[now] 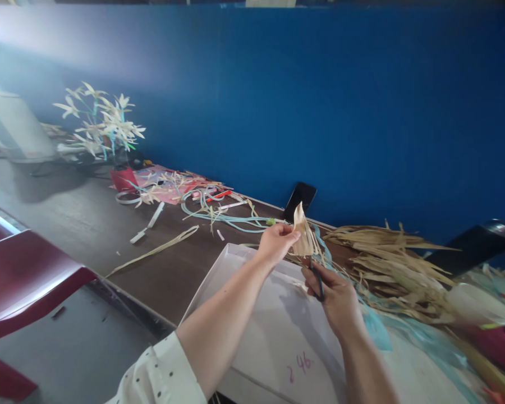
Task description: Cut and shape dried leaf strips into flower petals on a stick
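Note:
Between the fingers and thumb of my left hand (pixel 278 242) is a pale dried husk piece (pixel 304 238), its right side split into thin strips. Just below and to the right, my right hand (pixel 334 292) grips a pair of scissors (pixel 318 283) by dark handles. The blades point up at the lower edge of the husk; whether they touch it is hard to see. Both hands are above a white box lid (pixel 273 331) with pink handwriting on it.
Dried husks (pixel 399 269) are heaped on the right. A phone (pixel 301 199) leans against the blue wall (pixel 320 101). Pale blue cords (pixel 219 216) and paper scraps lie left of it, near a husk-flower arrangement (pixel 109 123). A red chair (pixel 29 275) stands at the left.

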Action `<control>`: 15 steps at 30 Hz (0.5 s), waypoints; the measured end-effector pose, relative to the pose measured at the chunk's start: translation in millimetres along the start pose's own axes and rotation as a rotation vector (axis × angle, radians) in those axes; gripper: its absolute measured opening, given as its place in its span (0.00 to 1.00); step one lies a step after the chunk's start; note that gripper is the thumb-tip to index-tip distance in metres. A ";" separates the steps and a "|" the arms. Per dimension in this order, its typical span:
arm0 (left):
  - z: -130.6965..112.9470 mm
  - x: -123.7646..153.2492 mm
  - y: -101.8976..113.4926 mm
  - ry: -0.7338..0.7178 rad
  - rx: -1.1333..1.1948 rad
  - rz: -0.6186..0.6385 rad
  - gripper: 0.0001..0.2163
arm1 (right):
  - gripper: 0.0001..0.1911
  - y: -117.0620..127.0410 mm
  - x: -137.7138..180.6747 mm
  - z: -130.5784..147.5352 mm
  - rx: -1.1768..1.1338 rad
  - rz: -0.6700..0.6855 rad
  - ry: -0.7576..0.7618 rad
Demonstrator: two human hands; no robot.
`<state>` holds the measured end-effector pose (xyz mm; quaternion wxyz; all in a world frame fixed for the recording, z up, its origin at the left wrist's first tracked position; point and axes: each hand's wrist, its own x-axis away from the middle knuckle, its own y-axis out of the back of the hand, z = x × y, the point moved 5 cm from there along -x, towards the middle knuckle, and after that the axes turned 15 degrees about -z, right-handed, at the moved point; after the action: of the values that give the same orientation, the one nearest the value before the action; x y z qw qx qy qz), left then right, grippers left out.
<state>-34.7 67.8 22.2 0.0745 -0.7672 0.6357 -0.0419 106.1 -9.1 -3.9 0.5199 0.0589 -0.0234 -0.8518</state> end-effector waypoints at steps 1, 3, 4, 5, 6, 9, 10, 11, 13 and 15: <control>-0.2 0.2 -0.1 0.002 0.001 0.003 0.13 | 0.23 0.2 -0.5 -1.5 -0.010 0.001 -0.003; -0.1 0.4 -0.1 0.005 0.001 0.005 0.13 | 0.23 0.4 -1.2 -4.1 -0.036 0.004 -0.015; 0.1 0.4 -0.2 0.007 -0.001 0.006 0.13 | 0.22 0.2 -1.2 -4.8 -0.045 0.008 -0.018; 0.3 0.4 -0.2 0.008 -0.003 0.006 0.14 | 0.22 0.2 -1.1 -5.0 -0.048 0.010 -0.019; 0.5 0.4 -0.3 0.009 -0.006 0.005 0.14 | 0.22 0.2 -0.9 -4.7 -0.047 0.009 -0.018; 1.1 0.7 -0.5 0.006 -0.020 0.003 0.14 | 0.22 -0.3 0.1 -2.5 -0.045 0.015 -0.018; 1.2 0.9 -0.7 0.004 -0.026 0.005 0.14 | 0.22 -0.5 0.4 -1.6 -0.048 0.019 -0.018; 1.3 1.2 -1.0 0.003 -0.032 0.009 0.14 | 0.22 -0.8 0.6 -0.7 -0.049 0.027 -0.016; 1.8 2.0 -2.3 0.005 -0.039 0.027 0.13 | 0.22 -1.1 0.9 0.8 -0.041 0.041 -0.005; 2.3 2.7 -4.2 0.011 -0.036 0.054 0.13 | 0.21 -0.5 0.7 1.9 -0.036 0.043 0.008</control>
<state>-29.7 66.0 20.5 0.0583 -0.7508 0.6571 -0.0324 105.1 -9.5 -2.1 0.5391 0.0524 -0.0072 -0.8406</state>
